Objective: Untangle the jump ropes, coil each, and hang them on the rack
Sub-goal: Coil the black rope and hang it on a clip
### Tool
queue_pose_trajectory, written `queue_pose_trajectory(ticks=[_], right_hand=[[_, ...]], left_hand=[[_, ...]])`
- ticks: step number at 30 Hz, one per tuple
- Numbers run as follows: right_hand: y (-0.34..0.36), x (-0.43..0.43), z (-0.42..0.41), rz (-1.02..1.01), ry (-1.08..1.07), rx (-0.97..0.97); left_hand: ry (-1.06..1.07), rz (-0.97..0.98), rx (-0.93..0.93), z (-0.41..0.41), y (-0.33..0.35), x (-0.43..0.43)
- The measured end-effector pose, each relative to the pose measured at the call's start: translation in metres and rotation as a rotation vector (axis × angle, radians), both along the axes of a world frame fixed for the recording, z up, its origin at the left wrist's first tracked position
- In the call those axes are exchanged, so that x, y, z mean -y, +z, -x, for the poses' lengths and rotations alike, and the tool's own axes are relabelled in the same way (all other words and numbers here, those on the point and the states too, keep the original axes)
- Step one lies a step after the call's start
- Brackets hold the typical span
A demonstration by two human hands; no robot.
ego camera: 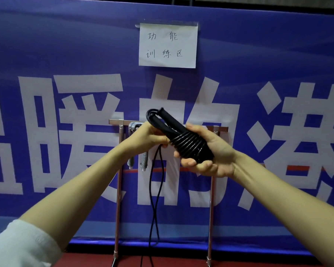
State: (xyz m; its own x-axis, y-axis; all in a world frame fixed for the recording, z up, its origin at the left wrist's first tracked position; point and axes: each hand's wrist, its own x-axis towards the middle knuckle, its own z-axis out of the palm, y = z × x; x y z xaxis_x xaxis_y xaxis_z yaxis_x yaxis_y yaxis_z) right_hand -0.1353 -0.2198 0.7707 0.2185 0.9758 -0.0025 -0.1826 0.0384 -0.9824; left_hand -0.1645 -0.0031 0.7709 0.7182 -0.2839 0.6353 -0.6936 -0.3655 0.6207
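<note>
Blue banner [66, 45] behind rack [210, 189]; grey rope [144, 162] hung, mid-frame. My R hand [216, 157] grips nearly coiled black jump rope [189, 145], L hand [150, 137] pinches its tail; hanging remains.

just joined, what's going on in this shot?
A person holds a black jump rope, its cord partly wound around its own handles. The right hand grips the wound end; the left hand holds the bundle beside it. A loose cord hangs toward the floor, so the coil is not yet finished. Behind, a grey rope hangs on the metal rack.
</note>
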Motion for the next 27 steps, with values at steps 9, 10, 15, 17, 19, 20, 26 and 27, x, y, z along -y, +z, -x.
queue_pose_trajectory(ticks=[9,10,15,17,19,20,26,27], right_hand=[[0.004,0.002,-0.003,-0.079,0.151,-0.072],[0.001,0.003,-0.002,-0.049,0.076,0.002],[0.004,0.004,0.009,-0.097,-0.187,0.002],[0.013,0.007,0.007,-0.054,-0.345,0.041],[0.018,0.009,0.004,0.009,-0.456,0.059],[0.018,0.009,0.002,0.033,-0.488,0.057],[0.002,0.006,-0.004,0.079,-0.588,0.05],[0.001,0.005,-0.004,0.076,-0.595,0.057]], left_hand=[[-0.06,-0.068,-0.026,0.007,0.013,0.013],[-0.065,-0.091,-0.03,0.007,0.01,0.011],[-0.07,-0.036,-0.11,0.005,-0.005,0.014],[-0.093,0.02,-0.162,0.005,-0.011,0.014],[-0.123,0.074,-0.201,0.005,-0.016,0.014],[-0.153,0.117,-0.231,0.005,-0.017,0.016],[-0.166,0.406,-0.387,0.009,-0.016,0.04],[-0.132,0.434,-0.368,0.01,-0.017,0.042]])
